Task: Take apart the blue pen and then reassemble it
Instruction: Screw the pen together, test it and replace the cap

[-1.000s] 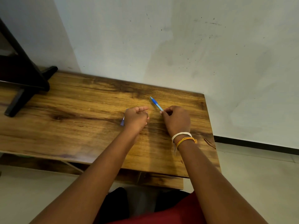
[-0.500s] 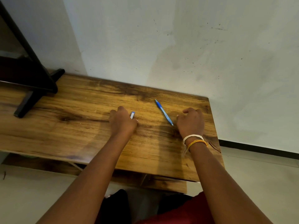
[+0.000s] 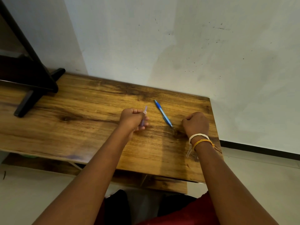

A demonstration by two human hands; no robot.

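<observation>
The blue pen [image 3: 163,113] lies flat on the wooden tabletop [image 3: 81,127], slanting from the far left down toward the near right, its pointed tip toward the wall; no hand touches it; it sits between the two hands, nearer the right one at its lower end.

The left hand [image 3: 133,120] is curled into a closed grip around a small pale, translucent piece [image 3: 144,116]; the piece sticks up out of the fist, its far end pointing away toward the wall; it is blurred, so I cannot tell exactly what part it is.

The right hand [image 3: 196,123] rests on the tabletop just beside the pen's near end, fingers folded under in a loose fist; whether anything is tucked inside that grip I cannot tell; a white band [image 3: 197,136] and an orange thread [image 3: 202,141] circle the wrist.

A dark stand [image 3: 32,88] sits at the far left of the tabletop; a pale, speckled wall [image 3: 178,46] rises directly behind.
</observation>
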